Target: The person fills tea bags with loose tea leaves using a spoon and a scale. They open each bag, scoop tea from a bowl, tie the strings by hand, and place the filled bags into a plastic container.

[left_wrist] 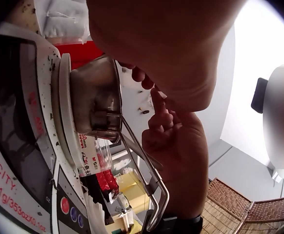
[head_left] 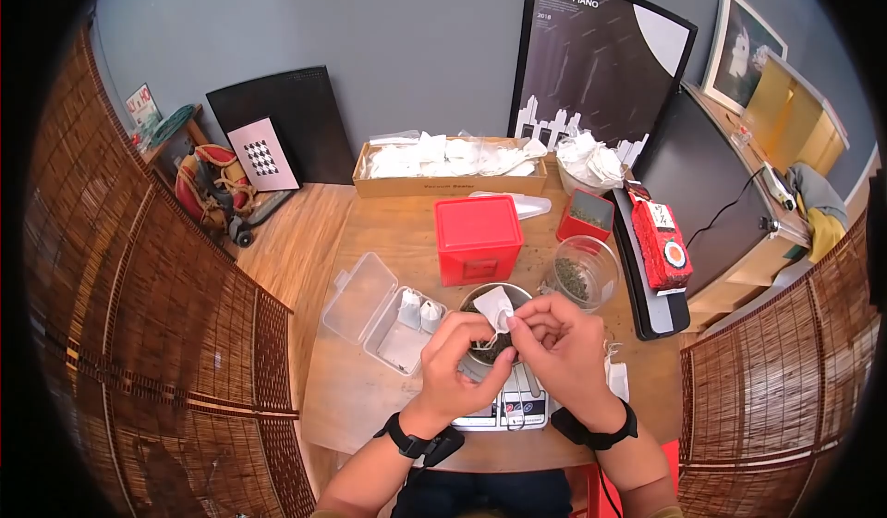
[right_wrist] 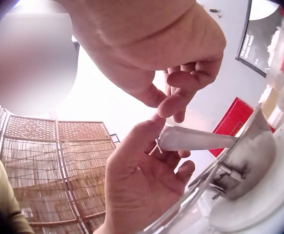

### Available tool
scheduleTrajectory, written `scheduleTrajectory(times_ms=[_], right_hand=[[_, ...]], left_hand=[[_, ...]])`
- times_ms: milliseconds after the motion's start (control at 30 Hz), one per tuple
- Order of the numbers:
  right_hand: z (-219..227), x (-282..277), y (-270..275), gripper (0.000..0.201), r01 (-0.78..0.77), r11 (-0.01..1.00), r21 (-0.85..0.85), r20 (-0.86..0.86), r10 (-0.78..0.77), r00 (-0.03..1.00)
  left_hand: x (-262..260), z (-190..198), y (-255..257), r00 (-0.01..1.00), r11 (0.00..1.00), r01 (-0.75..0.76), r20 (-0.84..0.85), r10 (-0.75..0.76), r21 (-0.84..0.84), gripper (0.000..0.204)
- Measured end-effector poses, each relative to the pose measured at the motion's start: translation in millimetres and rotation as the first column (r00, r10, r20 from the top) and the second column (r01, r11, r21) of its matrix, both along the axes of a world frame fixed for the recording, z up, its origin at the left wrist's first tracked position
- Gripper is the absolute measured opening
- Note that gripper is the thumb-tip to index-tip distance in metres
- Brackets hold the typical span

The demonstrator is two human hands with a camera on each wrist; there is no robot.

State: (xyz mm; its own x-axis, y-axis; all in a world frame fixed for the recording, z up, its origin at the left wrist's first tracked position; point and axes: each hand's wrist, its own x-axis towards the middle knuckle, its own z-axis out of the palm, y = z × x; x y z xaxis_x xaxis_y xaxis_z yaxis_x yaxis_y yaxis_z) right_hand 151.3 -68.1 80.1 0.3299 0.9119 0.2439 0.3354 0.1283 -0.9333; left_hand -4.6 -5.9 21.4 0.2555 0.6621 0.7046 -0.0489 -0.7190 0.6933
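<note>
A small white tea bag [head_left: 494, 305] is held up over a metal pan [left_wrist: 95, 92] containing dark loose leaves. My right hand [head_left: 575, 352] pinches the bag's edge between thumb and fingertips. From the other side, my left hand [head_left: 453, 370] holds it with bent fingers, partly hidden behind the bag. The pan has a wire handle [left_wrist: 154, 187] and stands on a white kitchen scale [head_left: 531, 416]. In the right wrist view the fingertips of both hands meet close above the pan's rim.
A hinged clear box [head_left: 388, 347] with two filled bags lies left. Behind stand a red canister [head_left: 479, 241] and a carton [head_left: 453, 185] of white bags. To the right are a clear tub [head_left: 601, 273] of leaves, a red open tin [head_left: 585, 213] and a red packet [head_left: 661, 241].
</note>
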Motion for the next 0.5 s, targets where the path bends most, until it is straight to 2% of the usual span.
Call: scheduleTrajectory(times_ms=[67,333,400,500], right_hand=[[-1.7,-0.1,0.4,0.01,-0.048,0.999,-0.015,-0.146,0.045,0.988],[-4.1,0.2,-2.7,0.01,-0.072,0.997,-0.028,-0.101,0.069,0.993],[-4.1,0.1,-4.3,0.01,-0.078,0.996,-0.036,-0.072,0.075,0.995],[-4.0,2.3,-4.2,0.009,-0.09,0.994,-0.062,-0.09,0.084,0.992]], left_hand=[[0.2,-1.6,1.0,1.0,1.0,-0.022,-0.002,0.022,0.005,0.021],[-0.5,-5.5,-0.1,0.999,0.999,-0.031,0.011,0.031,-0.034,0.011],[-0.9,-3.3,-1.9,0.999,0.995,-0.048,0.007,0.049,-0.089,0.008],[-1.6,-4.5,-0.5,0.997,0.997,-0.077,0.003,0.077,-0.022,0.006]])
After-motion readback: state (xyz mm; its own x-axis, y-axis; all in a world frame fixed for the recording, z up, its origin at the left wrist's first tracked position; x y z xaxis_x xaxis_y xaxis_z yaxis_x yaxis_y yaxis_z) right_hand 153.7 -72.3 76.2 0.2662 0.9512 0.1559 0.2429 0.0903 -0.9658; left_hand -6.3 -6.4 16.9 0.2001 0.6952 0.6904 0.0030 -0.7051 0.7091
